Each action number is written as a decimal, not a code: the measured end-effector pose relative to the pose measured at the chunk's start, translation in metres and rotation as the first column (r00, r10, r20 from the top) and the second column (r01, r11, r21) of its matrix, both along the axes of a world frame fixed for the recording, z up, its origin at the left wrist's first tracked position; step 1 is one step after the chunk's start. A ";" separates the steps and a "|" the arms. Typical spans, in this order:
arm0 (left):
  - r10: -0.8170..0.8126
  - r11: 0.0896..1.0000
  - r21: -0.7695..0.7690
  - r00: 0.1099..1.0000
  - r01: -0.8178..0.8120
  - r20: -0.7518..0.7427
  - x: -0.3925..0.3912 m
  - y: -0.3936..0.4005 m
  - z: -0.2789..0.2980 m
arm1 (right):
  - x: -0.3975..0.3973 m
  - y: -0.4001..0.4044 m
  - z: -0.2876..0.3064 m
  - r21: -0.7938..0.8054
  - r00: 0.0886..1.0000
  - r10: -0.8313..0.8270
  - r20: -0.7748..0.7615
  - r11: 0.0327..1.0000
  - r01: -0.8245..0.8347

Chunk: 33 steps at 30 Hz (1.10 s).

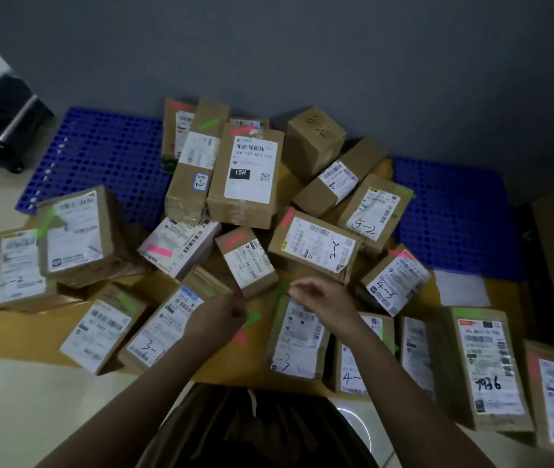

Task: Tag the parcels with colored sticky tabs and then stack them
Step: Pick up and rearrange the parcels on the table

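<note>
Parcels (pixel 247 261): light, stiff cardboard; grip opposite edges.
Tab (pixel 237 293): flimsy, pinched by left hand (pixel 223 314).
Right hand (pixel 316 293): curled; contents unclear.

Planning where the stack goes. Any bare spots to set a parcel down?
Free: the blue pallet left of the centre heap, the blue pallet right of the 5-2 box, and a brown cardboard strip between the 3-1 box and the box under the right hand. The left hand hovers there. Crowded: centre heap and front row.
</note>
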<state>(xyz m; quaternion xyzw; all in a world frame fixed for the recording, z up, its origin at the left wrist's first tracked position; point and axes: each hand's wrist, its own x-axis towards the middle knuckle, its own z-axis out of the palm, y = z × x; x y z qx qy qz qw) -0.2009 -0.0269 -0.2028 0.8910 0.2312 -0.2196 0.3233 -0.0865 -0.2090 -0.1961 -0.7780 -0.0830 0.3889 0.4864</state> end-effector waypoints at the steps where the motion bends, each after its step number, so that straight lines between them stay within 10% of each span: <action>1: -0.022 0.999 0.043 1.000 0.023 -0.014 -0.005 -0.002 -0.006 | -0.002 -0.002 -0.004 -0.016 1.000 0.001 0.006 1.000 0.000; 13: -0.132 0.981 0.132 0.989 0.139 -0.064 0.005 -0.010 -0.036 | -0.004 -0.003 -0.020 -0.030 0.994 -0.110 -0.025 0.994 0.109; 19: -0.120 0.991 0.076 0.978 0.108 0.171 0.027 -0.011 0.006 | 0.027 -0.016 -0.002 0.030 0.946 -0.319 0.061 0.948 0.318; 27: -0.059 0.993 -0.062 0.890 0.098 0.452 0.135 -0.029 0.061 | 0.109 -0.021 0.023 0.076 0.865 -0.481 0.147 0.877 0.475; 33: 0.035 0.995 -0.103 0.947 -0.003 0.319 0.241 -0.035 0.045 | 0.164 -0.007 0.022 0.036 0.867 -0.455 0.203 0.888 0.458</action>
